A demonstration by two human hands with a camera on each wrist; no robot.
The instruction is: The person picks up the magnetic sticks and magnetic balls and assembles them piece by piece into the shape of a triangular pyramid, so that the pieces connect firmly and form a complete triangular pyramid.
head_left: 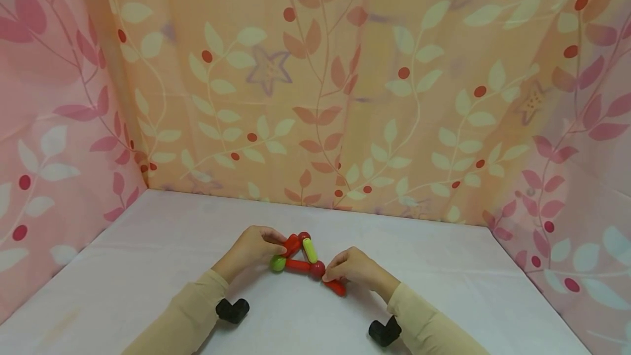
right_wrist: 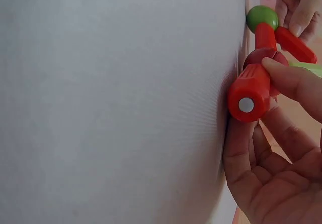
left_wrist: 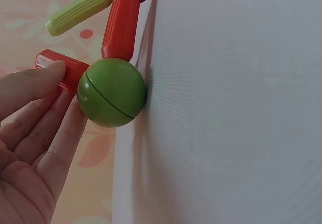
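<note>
Magnetic rods and balls form a small triangle on the white tabletop in the head view. My left hand (head_left: 256, 246) pinches a red rod (left_wrist: 59, 69) between thumb and fingers; one end meets a green ball (left_wrist: 113, 93). From that ball a second red rod (head_left: 298, 265) runs to a dark red ball (head_left: 317, 270). A yellow-green rod (head_left: 309, 251) rises from there towards another dark red ball (head_left: 304, 236). My right hand (head_left: 357, 268) pinches a third red rod (right_wrist: 250, 90) against the nearer dark red ball; its free end shows a pale round tip.
The white-covered table (head_left: 291, 322) stretches around both hands. Patterned cloth (head_left: 315, 97) stands behind it, with pink cloth (head_left: 44, 125) on the sides. Black wrist-worn pieces (head_left: 233, 311) sit beside both sleeves.
</note>
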